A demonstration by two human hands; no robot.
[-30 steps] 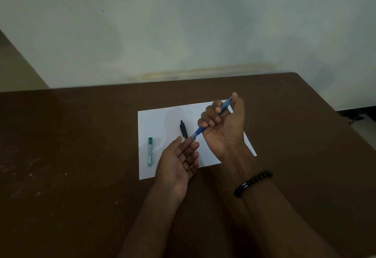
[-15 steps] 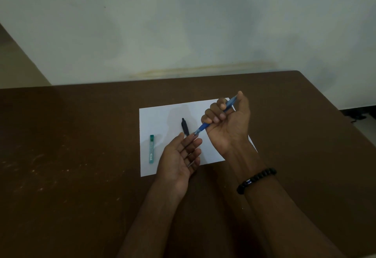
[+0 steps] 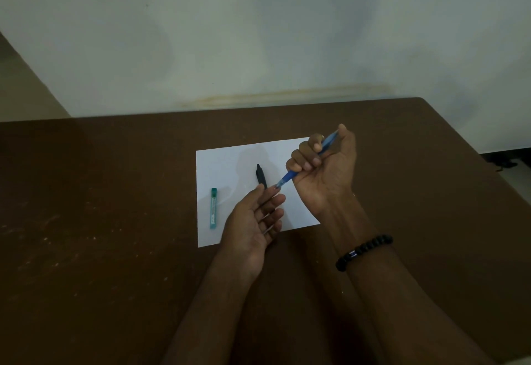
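- Head view: the right hand [image 3: 324, 180] is raised above the counter [image 3: 115, 221], palm turned toward the camera. Its fingers [image 3: 304, 152] are curled tightly round a blue mechanical pencil [image 3: 290, 176], and the thumb presses on the pencil's upper end.
- The pencil slants down and to the left – its clear tip ends right at the fingertips of the left hand [image 3: 250, 226]. Whether the tip actually touches them cannot be told.
- The left hand is held palm up, its fingers [image 3: 273, 202] loose and only slightly bent, gripping nothing. It hovers over the near edge of a white sheet of paper [image 3: 224, 163].
- The sheet lies flat on the brown counter, a little tilted. The pencil and both hands are above its right half.
- A black pen [image 3: 261, 176] lies on the middle of the sheet, its near end hidden behind the left fingertips.
- A green lead tube [image 3: 213, 208] lies on the sheet near its left edge, well apart from both hands.
- A black bead bracelet [image 3: 365, 251] sits on the right wrist.
- Behind the counter stands a pale wall [image 3: 258, 34] – stained yellowish along its foot.
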